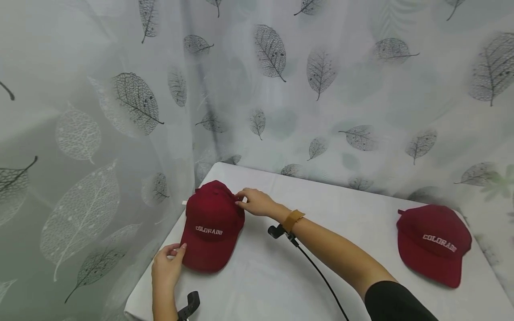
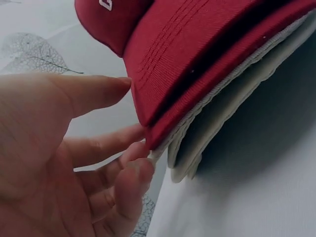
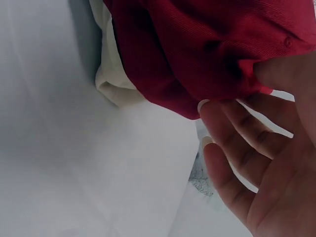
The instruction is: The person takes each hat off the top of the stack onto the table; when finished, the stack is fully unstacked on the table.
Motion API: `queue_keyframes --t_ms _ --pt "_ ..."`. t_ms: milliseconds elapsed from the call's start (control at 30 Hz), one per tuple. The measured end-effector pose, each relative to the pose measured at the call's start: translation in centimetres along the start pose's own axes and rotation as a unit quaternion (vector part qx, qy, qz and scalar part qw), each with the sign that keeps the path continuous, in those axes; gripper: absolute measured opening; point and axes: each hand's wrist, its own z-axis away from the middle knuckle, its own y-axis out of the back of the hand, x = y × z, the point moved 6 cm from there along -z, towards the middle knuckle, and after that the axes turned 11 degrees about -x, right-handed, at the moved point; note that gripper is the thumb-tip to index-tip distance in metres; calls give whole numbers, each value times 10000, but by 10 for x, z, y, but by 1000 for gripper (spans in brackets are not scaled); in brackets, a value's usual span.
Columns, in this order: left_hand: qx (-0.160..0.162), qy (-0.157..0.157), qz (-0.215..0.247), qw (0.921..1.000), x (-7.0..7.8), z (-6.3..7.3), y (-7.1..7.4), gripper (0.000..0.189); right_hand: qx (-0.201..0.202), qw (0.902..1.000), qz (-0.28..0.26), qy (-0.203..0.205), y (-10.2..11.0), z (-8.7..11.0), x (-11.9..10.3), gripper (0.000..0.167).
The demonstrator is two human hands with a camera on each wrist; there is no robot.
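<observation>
At the table's left side a red cap [image 1: 210, 225] with white COLORADO lettering tops a stack, its brim toward me. Beneath its brim, the left wrist view shows a second red brim [image 2: 227, 81] and cream brims [image 2: 222, 123] lower down. My left hand [image 1: 166, 263] touches the brim's left edge, thumb tip against the upper brim and fingertips at the layer below. On the far right side of the crown, my right hand [image 1: 257, 203] pinches the red cloth between thumb and fingers. A cream fold [image 3: 116, 86] shows under the red there.
Another red COLORADO cap [image 1: 435, 245] lies at the right end of the white table [image 1: 305, 263]. A leaf-patterned curtain [image 1: 297, 111] hangs behind and to the left. A black cable [image 1: 321, 274] trails from my right wrist across the tabletop.
</observation>
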Motion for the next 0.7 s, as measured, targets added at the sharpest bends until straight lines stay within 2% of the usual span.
queue_keyframes --t_ms 200,367,567,700 --pt "-5 -157 330 9993 1 0 -3 47 308 9984 -467 -13 3 1 6 22" --pt "-121 -231 728 9970 6 0 -4 47 486 9971 -584 -78 6 1 6 13" --pt "-179 -312 281 9990 13 3 -3 55 632 9966 -521 -86 7 2 2 10" --pt "-249 -298 461 9982 13 4 -4 52 719 9965 -423 -112 8 1 0 9"
